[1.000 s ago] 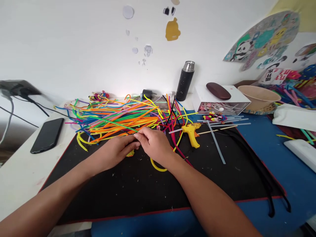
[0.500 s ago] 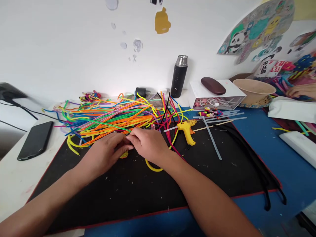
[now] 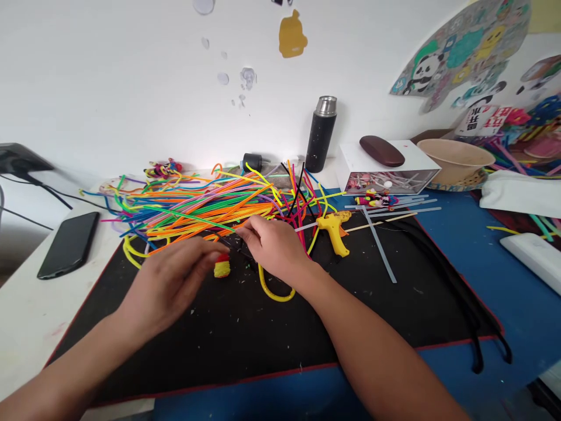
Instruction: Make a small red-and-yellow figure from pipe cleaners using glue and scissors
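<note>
A person's two bare hands meet near the middle of a black mat [image 3: 245, 345] with a red edge. The left hand [image 3: 170, 278] is curled, thumb opposite fingers, its fingertips at the red top of a small fuzzy piece [image 3: 222, 268] with a yellow body. Whether it grips the piece or only sits beside it, I cannot tell. The right hand [image 3: 276, 245] has thumb and forefinger brought together next to the tip of a green stem; what, if anything, is pinched there is hidden. The piece is between the hands, nearer the left one.

Behind them spreads a pile of fuzzy stems [image 3: 205, 204] in orange, green, yellow, purple, blue and pink. A yellow loop [image 3: 276, 299] curves out below the right hand. Right of that hand lies a yellow glue gun [image 3: 334, 233], with a pale stick [image 3: 381, 248] slanting across the mat beyond it.

A phone [image 3: 69, 244] lies at far left on a white surface. Along the wall stand a dark flask [image 3: 321, 140], a white box [image 3: 412, 153] topped by a brown case [image 3: 381, 151], and a beige bowl [image 3: 456, 171]. A colourful doll [image 3: 374, 200] lies before the box, another [image 3: 163, 169] behind the pile.
</note>
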### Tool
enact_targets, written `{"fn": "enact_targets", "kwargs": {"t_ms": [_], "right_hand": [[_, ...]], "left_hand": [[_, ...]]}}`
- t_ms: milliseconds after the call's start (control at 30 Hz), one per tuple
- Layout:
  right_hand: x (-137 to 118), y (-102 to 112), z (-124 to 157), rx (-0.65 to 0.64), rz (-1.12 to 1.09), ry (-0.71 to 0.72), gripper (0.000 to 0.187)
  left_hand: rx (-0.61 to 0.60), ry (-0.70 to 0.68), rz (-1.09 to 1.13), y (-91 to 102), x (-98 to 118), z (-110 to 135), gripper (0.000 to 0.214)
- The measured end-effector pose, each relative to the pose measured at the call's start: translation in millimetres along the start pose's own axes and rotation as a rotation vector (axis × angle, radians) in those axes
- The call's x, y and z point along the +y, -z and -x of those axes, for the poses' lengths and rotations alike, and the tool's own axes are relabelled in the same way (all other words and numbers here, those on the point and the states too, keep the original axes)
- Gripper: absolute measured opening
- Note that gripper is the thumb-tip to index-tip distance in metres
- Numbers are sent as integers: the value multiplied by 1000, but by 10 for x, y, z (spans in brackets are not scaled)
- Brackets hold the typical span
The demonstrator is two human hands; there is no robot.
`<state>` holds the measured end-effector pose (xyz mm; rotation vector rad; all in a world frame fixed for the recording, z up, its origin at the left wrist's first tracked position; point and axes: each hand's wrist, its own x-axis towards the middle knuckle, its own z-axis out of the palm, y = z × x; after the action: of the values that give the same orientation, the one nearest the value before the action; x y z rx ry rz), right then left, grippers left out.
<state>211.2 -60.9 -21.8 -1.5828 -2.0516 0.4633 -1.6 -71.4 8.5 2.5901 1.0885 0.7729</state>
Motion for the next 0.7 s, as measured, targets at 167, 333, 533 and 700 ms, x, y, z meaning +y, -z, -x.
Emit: {"fn": "enact_targets", "kwargs": {"t_ms": [167,333,533,700], "right_hand": [[-89,-105,56,-86,79,64,35],[-116,-187,92,-134,113,142,38],[-120,-167,95,-192,145,171,45],[-147,-159,103,-214,116,207,45]], "left_hand": [[32,227,-14,35,-170,-404,29],[-129,49,-14,-279,-393,-904,23],[-308,-478,-71,-753,-487,-1371,28],[-374,-495,-152,-845,-523,-1519,31]]}}
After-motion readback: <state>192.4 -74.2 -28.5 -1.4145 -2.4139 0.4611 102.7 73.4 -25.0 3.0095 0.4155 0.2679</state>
